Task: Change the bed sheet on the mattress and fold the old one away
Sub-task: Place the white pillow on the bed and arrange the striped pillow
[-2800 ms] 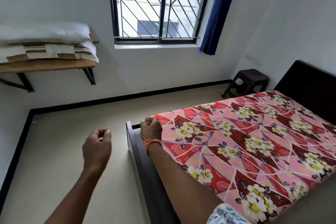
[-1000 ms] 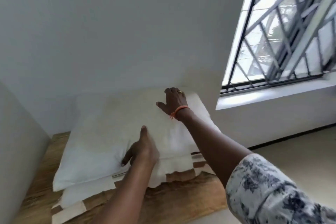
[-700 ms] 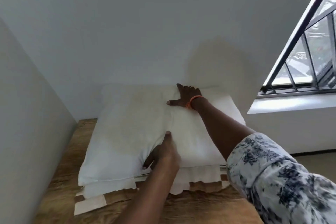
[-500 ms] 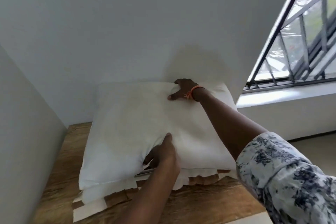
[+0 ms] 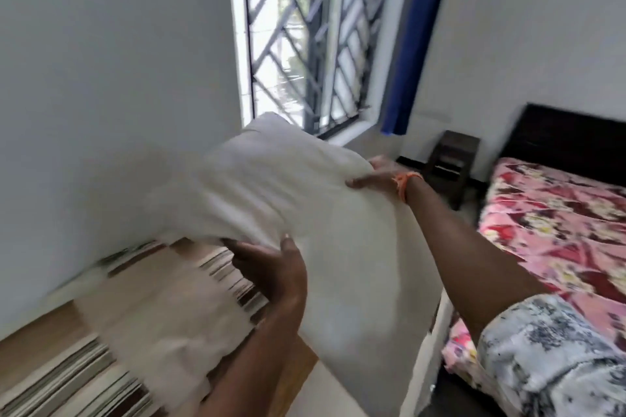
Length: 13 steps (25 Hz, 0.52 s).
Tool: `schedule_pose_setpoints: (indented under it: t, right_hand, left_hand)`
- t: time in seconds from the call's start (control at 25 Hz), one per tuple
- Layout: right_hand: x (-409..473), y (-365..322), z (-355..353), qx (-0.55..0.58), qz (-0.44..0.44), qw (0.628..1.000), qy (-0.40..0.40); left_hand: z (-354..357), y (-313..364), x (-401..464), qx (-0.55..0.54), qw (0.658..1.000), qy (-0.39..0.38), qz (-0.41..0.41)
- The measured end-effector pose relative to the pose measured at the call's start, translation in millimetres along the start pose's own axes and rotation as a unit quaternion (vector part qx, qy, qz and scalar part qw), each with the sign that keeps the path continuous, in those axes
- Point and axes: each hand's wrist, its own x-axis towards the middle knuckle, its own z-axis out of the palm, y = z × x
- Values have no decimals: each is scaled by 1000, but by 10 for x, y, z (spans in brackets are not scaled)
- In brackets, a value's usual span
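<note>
A white pillow is up in the air between both hands, above the wooden shelf. My left hand grips its near lower edge, thumb on top. My right hand, with an orange wrist thread, grips its far edge. On the shelf lies a folded cream sheet with brown stripes. At the right, the bed carries a pink and red floral sheet. The picture is blurred by motion.
A barred window with a blue curtain is in the far wall. A dark stool stands in the corner beside the dark headboard. White walls close in on the left.
Both hands have lifted the pillow off the folded striped sheet and swung it right, toward the bed. My view has turned right, so the bed and stool show again.
</note>
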Motion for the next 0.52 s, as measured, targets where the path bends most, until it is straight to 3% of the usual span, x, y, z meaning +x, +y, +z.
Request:
schedule_pose_setpoints:
  t: [0.08,0.24,0.32,0.44,0.52]
  right_hand:
    - [-145,731,-348,111,55,990,74]
    - [-333,1974,-802,280,124,929,209]
    - [-294,2429,-966,358,148,890,241]
    - [-90,3118,-1250,478,187,810,283]
    - [75,3437,-1401,536,205,766,290]
  left_hand:
    - [517,122,-76,35,995,-73,55]
    - [1777,270,-279,64,968,-209,126]
    - [2429,313,-289,56,956,-267,107]
    - [3461,507,-264,31,936,-351,0]
    - [4053,716,-231,52,898,-434,-48]
